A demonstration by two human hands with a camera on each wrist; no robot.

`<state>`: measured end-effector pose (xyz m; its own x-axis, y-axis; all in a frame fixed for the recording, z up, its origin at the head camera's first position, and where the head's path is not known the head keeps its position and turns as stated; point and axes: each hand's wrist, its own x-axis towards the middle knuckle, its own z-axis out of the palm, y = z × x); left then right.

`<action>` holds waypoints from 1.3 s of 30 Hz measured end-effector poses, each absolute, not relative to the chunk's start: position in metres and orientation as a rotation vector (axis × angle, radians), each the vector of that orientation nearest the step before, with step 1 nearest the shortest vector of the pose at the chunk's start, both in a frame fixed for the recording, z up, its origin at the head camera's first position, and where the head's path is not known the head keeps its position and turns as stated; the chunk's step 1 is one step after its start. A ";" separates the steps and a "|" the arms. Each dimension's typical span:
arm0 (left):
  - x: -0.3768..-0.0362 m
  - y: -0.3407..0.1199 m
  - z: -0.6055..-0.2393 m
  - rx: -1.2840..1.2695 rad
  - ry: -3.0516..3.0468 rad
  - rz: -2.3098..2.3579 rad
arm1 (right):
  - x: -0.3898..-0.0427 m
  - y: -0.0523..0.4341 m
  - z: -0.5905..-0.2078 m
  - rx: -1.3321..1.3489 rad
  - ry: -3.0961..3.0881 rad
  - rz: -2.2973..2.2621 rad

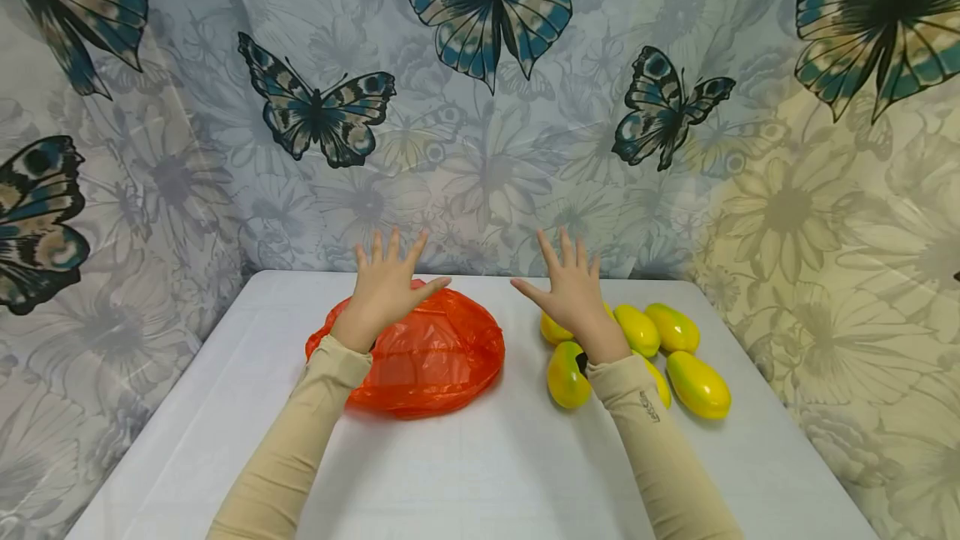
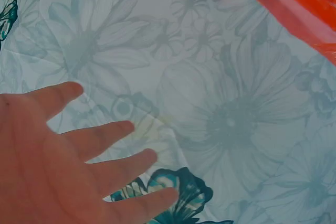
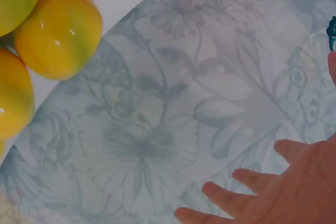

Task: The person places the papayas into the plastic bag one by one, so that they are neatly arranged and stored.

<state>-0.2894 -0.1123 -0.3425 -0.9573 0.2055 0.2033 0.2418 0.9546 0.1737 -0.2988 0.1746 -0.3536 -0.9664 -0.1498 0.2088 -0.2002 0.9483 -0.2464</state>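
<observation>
Both hands are raised over the table with fingers spread and nothing in them. My left hand (image 1: pixel 386 286) overlaps a crumpled red plastic bag (image 1: pixel 442 357) in the head view; the bag's edge also shows at the top right of the left wrist view. My right hand (image 1: pixel 573 298) is in front of a group of yellow-green mangoes (image 1: pixel 699 384), partly hiding some of them. Several mangoes (image 3: pixel 58 30) fill the upper left of the right wrist view, apart from the spread fingers (image 3: pixel 226 198).
A white-covered table (image 1: pixel 480 473) carries the bag on the left and the mangoes on the right. Behind and at both sides hangs a patterned cloth (image 1: pixel 495 165) with flowers and butterflies, close to the table's far edge.
</observation>
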 end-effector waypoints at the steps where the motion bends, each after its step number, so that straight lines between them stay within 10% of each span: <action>1: -0.289 -0.113 -0.344 -0.347 -2.918 -0.292 | -0.298 0.175 -0.354 0.266 -2.908 0.409; 39: -0.278 -0.150 -0.379 -0.256 -2.887 -0.585 | -0.270 0.210 -0.383 0.211 -2.798 0.943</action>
